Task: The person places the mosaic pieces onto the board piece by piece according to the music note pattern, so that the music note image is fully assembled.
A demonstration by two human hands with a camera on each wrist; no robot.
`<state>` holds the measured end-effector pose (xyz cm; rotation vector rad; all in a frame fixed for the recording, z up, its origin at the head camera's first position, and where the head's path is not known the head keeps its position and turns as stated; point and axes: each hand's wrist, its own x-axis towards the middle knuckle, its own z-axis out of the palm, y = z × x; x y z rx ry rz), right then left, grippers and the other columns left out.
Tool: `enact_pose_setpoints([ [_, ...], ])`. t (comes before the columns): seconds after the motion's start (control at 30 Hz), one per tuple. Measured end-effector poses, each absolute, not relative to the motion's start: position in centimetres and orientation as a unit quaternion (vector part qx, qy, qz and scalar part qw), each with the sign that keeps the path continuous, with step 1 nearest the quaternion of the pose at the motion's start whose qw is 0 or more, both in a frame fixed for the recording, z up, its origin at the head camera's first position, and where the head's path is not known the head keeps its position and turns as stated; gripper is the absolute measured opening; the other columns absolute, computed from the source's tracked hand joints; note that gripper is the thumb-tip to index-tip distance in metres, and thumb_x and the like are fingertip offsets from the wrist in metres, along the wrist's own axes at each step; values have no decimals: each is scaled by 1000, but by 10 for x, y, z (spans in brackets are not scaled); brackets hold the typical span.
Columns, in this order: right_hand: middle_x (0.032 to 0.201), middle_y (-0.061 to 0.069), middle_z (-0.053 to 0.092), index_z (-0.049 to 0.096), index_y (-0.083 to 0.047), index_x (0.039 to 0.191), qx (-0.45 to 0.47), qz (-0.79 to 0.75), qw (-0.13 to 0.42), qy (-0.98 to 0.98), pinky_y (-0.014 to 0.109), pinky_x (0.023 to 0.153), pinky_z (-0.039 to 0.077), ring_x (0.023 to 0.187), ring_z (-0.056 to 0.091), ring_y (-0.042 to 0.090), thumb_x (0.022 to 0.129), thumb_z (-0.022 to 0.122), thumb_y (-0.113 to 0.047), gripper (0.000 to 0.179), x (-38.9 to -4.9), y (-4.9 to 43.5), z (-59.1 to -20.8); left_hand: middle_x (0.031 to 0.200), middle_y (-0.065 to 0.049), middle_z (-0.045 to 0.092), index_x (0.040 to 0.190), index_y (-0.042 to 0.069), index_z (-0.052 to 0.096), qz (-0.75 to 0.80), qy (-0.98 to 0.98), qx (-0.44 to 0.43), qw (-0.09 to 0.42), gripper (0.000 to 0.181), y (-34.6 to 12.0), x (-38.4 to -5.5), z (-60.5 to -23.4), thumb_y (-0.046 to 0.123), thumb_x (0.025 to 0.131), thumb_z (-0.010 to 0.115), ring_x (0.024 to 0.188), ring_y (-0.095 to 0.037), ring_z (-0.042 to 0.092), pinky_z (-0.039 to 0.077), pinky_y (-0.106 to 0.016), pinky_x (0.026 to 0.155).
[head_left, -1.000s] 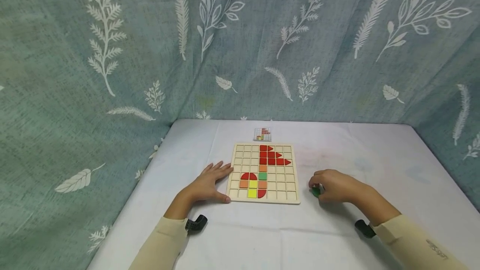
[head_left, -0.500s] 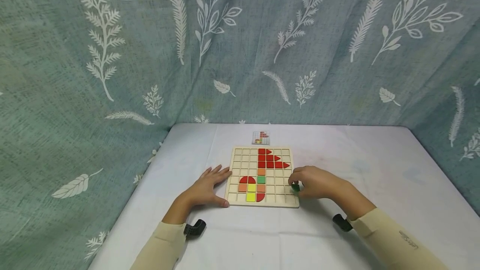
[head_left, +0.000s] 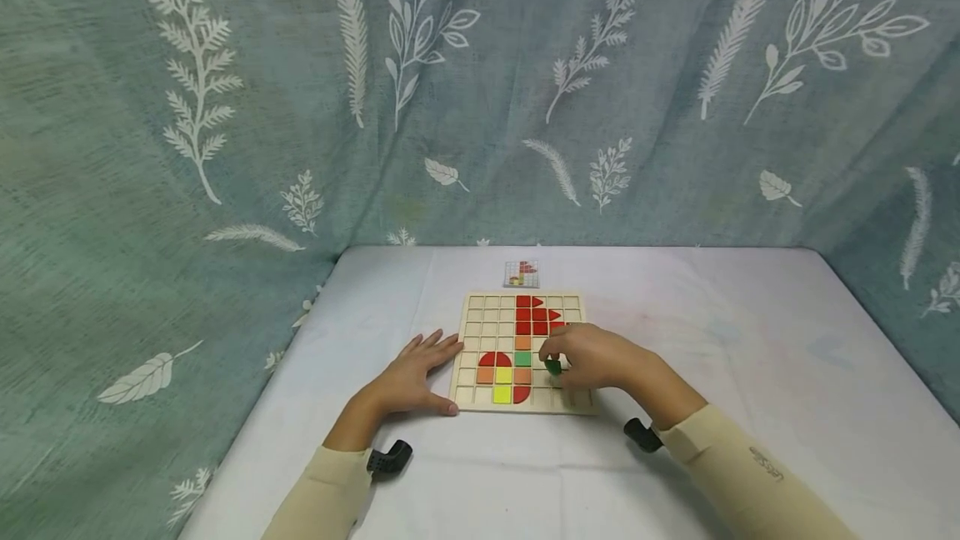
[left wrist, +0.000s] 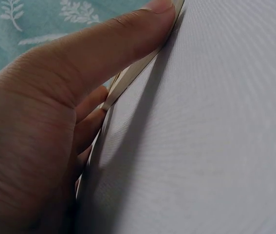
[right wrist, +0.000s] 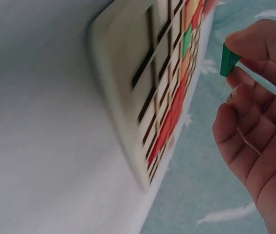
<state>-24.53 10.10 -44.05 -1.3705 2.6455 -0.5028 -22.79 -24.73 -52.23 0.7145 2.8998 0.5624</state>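
Observation:
A wooden grid board [head_left: 477, 329] lies on the white cloth, with red, orange, yellow and green pieces set in some of its squares. My right hand [head_left: 596, 357] is above the right half of the board. Between its thumb and a finger it pinches a small green piece [right wrist: 229, 61], held off the board; its exact outline is partly covered. My left hand [head_left: 408, 377] lies with fingers spread along the board's left edge. In the left wrist view the thumb [left wrist: 128, 36] touches the board's side.
A small card [head_left: 521, 273] printed with a coloured grid pattern lies just beyond the board's far edge. A green curtain [head_left: 480, 107] with white leaf prints hangs behind and to both sides of the cloth-covered table [head_left: 487, 473].
My right hand has carried the green piece leftward, from the cloth right of the board to over the board's right half. The left hand stays at the board's left edge.

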Motion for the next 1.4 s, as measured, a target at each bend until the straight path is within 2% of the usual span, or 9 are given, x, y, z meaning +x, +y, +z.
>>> enact_pose_setpoints([
  [0.23, 92, -11, 62, 74, -14, 103, -450, -171, 66, 874, 27, 75, 51, 84, 59, 13, 81, 74, -14, 22, -240, 72, -437, 157, 6, 29, 152, 23, 38, 181, 949, 255, 27, 114, -247, -227, -524, 82, 59, 67, 147, -22, 13, 6, -46, 118],
  [0.4, 96, -13, 62, 74, -18, 108, -439, -157, 85, 880, 24, 77, 51, 83, 55, 7, 78, 76, -15, 30, -234, 51, -436, 158, 9, 26, 153, 25, 34, 161, 955, 246, 32, 115, -249, -228, -524, 85, 59, 64, 147, -18, 10, 4, -43, 118],
  [0.57, 92, -11, 62, 74, -17, 103, -464, -145, 60, 872, 24, 75, 50, 79, 53, 6, 77, 76, -15, 26, -232, 40, -435, 157, 12, 26, 153, 27, 34, 151, 959, 239, 17, 115, -252, -232, -520, 87, 58, 62, 147, -16, 10, 4, -41, 119],
  [0.77, 93, -11, 63, 74, -17, 106, -468, -127, 66, 872, 23, 75, 50, 78, 54, 6, 78, 73, -15, 28, -233, 30, -435, 158, 15, 22, 153, 31, 31, 155, 959, 237, 31, 115, -251, -233, -519, 88, 59, 60, 147, -14, 7, 2, -39, 118],
  [1.07, 100, -9, 66, 74, -17, 105, -477, -96, 59, 872, 24, 82, 51, 87, 59, 5, 79, 73, -19, 26, -225, 4, -440, 158, 11, 24, 153, 27, 33, 154, 954, 255, 24, 113, -252, -227, -522, 87, 61, 60, 147, -16, 10, 4, -41, 118],
  [1.27, 90, -9, 63, 74, -16, 102, -477, -99, 62, 871, 25, 76, 51, 77, 56, 6, 79, 74, -19, 23, -221, -7, -446, 158, 13, 22, 154, 29, 31, 151, 956, 251, 31, 113, -253, -224, -523, 88, 61, 59, 147, -14, 8, 3, -40, 118],
  [1.4, 90, -10, 63, 74, -16, 100, -480, -88, 64, 871, 24, 75, 51, 78, 56, 6, 77, 76, -20, 24, -222, -13, -452, 159, 12, 22, 154, 29, 31, 146, 956, 254, 31, 112, -253, -225, -523, 88, 62, 58, 147, -15, 8, 3, -41, 118],
])
